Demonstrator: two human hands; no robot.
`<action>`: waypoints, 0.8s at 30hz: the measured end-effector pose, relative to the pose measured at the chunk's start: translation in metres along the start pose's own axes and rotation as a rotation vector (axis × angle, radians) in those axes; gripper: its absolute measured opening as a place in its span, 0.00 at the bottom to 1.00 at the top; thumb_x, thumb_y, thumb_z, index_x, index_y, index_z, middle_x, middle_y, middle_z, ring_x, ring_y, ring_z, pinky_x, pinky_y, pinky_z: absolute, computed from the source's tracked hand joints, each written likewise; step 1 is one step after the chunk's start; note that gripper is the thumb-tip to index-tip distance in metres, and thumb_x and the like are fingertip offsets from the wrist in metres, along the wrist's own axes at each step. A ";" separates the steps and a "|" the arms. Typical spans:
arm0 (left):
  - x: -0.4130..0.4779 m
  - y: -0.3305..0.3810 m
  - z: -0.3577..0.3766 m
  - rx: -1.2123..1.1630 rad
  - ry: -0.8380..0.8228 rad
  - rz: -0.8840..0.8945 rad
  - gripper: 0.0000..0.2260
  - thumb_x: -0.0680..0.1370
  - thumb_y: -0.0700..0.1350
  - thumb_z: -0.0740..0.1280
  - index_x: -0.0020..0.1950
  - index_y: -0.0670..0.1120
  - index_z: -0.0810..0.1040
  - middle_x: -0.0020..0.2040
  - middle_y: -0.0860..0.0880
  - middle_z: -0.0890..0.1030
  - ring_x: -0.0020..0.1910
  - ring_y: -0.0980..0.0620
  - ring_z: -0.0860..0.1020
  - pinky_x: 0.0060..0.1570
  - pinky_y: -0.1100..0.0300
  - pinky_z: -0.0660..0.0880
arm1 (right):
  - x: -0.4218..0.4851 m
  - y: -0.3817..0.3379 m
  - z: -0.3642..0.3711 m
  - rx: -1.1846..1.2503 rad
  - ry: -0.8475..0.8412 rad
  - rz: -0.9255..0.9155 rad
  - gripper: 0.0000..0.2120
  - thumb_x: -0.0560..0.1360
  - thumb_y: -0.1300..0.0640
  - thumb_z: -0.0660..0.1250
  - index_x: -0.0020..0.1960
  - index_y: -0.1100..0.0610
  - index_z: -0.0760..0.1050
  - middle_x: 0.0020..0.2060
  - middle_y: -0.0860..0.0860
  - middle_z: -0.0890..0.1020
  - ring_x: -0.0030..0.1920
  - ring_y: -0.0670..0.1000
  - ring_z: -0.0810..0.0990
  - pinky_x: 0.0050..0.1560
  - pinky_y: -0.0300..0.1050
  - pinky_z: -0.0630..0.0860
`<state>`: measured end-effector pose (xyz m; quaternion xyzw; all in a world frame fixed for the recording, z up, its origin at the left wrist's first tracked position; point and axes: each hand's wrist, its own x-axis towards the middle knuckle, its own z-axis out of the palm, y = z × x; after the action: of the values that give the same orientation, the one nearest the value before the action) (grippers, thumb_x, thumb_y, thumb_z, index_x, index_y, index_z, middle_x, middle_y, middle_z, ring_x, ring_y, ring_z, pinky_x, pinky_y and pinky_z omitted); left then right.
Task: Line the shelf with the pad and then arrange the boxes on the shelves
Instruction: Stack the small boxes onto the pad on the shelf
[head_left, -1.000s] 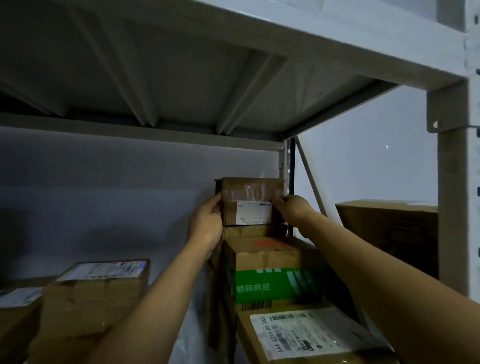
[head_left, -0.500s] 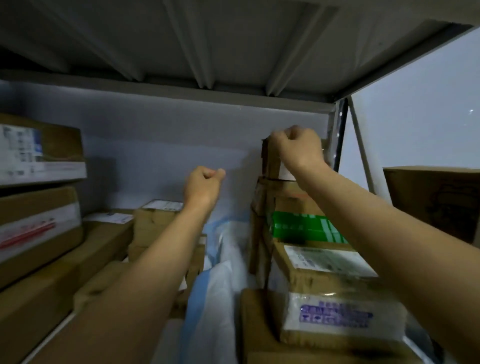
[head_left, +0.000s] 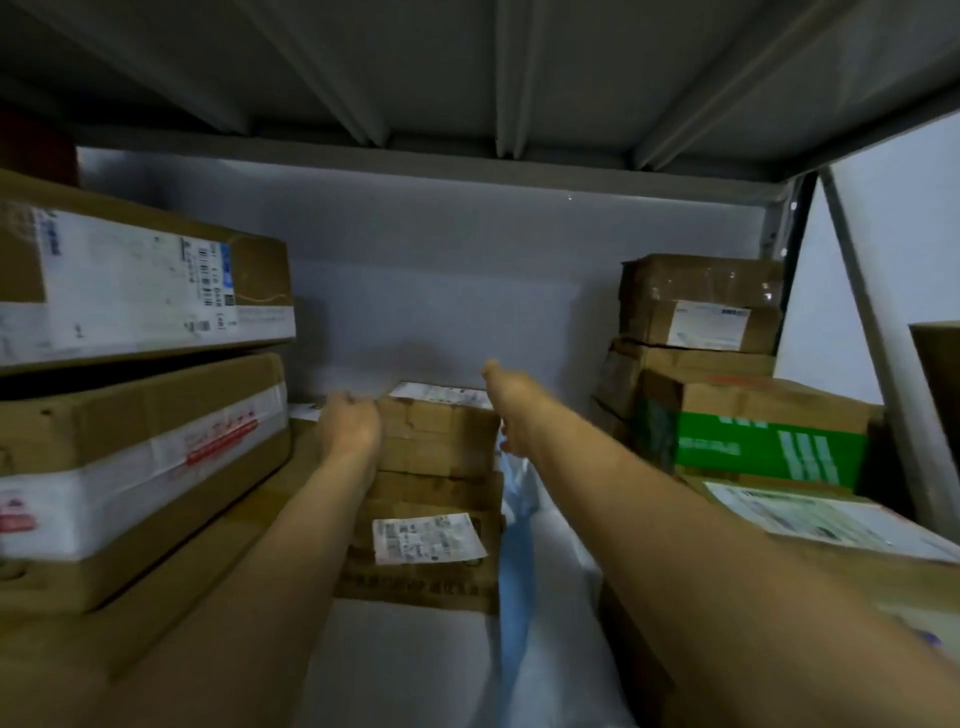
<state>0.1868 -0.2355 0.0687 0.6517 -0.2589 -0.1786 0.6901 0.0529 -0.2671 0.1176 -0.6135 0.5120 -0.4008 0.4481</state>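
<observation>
Both hands reach deep into the shelf bay toward a small brown cardboard box with a white label on its top (head_left: 439, 426), which sits at the back on top of a flatter brown cardboard box bearing a white shipping label (head_left: 423, 540). The left hand (head_left: 349, 428) lies against the small box's left side, fingers curled; the right hand (head_left: 501, 410) is at its right edge, and motion blur hides whether it grips or only touches. The hands are apart, with the box between them.

Under the right forearm a white pad with a light blue edge (head_left: 511, 587) covers the shelf floor (rumpled, not flat). Left of the left hand stand two large brown cardboard boxes with white tape and labels (head_left: 140, 364), one stacked on the other. Right of the right hand rises a stack: a crumpled brown taped box (head_left: 701, 301) on top, and lower a brown box with a green band (head_left: 753, 436). Above the hands runs the grey ribbed metal underside of the upper shelf (head_left: 467, 78).
</observation>
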 end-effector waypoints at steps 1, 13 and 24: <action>0.004 -0.004 0.001 -0.024 -0.023 -0.006 0.16 0.82 0.44 0.55 0.68 0.41 0.71 0.65 0.40 0.74 0.62 0.40 0.72 0.61 0.50 0.69 | 0.009 0.012 0.007 -0.007 0.021 0.008 0.28 0.80 0.44 0.50 0.72 0.62 0.63 0.72 0.60 0.66 0.69 0.63 0.66 0.70 0.57 0.63; 0.002 -0.023 0.015 -0.101 -0.194 -0.054 0.16 0.82 0.51 0.53 0.68 0.48 0.67 0.58 0.46 0.75 0.53 0.47 0.73 0.52 0.52 0.70 | 0.012 0.053 0.007 0.225 0.030 0.235 0.23 0.79 0.38 0.51 0.60 0.55 0.71 0.41 0.53 0.72 0.41 0.52 0.70 0.49 0.49 0.66; -0.025 -0.003 0.003 -0.272 -0.160 -0.084 0.07 0.82 0.51 0.54 0.55 0.49 0.62 0.40 0.52 0.69 0.37 0.56 0.68 0.37 0.59 0.65 | 0.000 0.061 0.011 0.503 0.066 0.162 0.30 0.66 0.40 0.70 0.62 0.51 0.66 0.54 0.56 0.75 0.55 0.57 0.75 0.44 0.50 0.80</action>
<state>0.1647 -0.2236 0.0623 0.5460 -0.2591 -0.2922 0.7412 0.0471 -0.2698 0.0557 -0.4266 0.4581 -0.4982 0.6000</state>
